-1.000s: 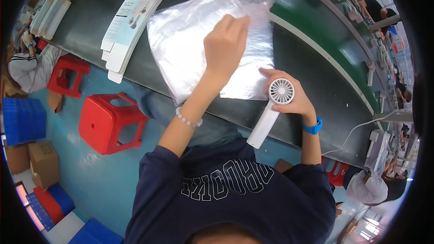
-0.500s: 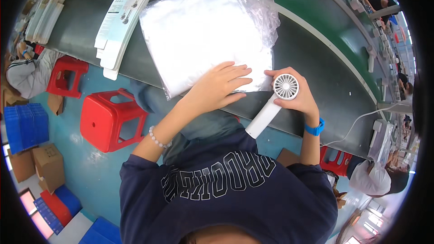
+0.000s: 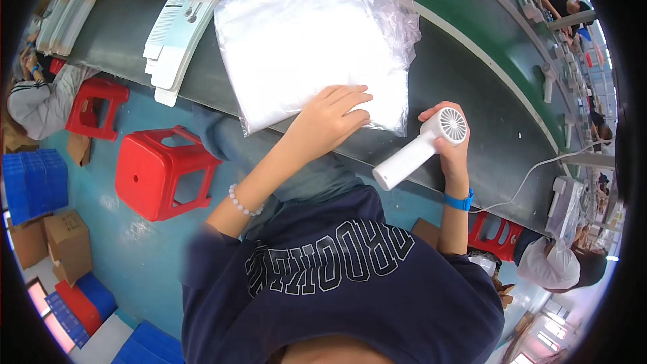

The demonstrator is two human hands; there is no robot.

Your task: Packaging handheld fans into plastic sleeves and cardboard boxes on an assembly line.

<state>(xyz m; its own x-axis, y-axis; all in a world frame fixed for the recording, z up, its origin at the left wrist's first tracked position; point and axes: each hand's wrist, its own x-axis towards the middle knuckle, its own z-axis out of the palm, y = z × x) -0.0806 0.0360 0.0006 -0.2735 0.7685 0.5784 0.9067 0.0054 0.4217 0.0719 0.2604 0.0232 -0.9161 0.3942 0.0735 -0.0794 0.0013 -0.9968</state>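
Observation:
A white handheld fan [image 3: 410, 160] is gripped in my right hand [image 3: 457, 155], its round grille head up by my fingers and its handle slanting down to the left. My left hand [image 3: 327, 121] lies on the near edge of a stack of clear plastic bags [image 3: 303, 47], fingers stretched out over the film. The stack is flat on the dark workbench, its glare hiding the separate layers. To its left lie printed white flat cartons [image 3: 176, 37], overhanging the bench's near edge.
Dark bench surface [image 3: 499, 141] extends to the right, where a white cable [image 3: 532, 178] crosses it. A green conveyor belt [image 3: 499, 27] runs behind. Red stools [image 3: 145, 175] stand on the left floor near blue crates [image 3: 35, 185] and cardboard boxes [image 3: 69, 246]. Other people sit at both sides.
My right hand has moved the fan right, away from the bags, and tilted it. My left hand's fingers have drawn closer together on the bags. The view has shifted slightly.

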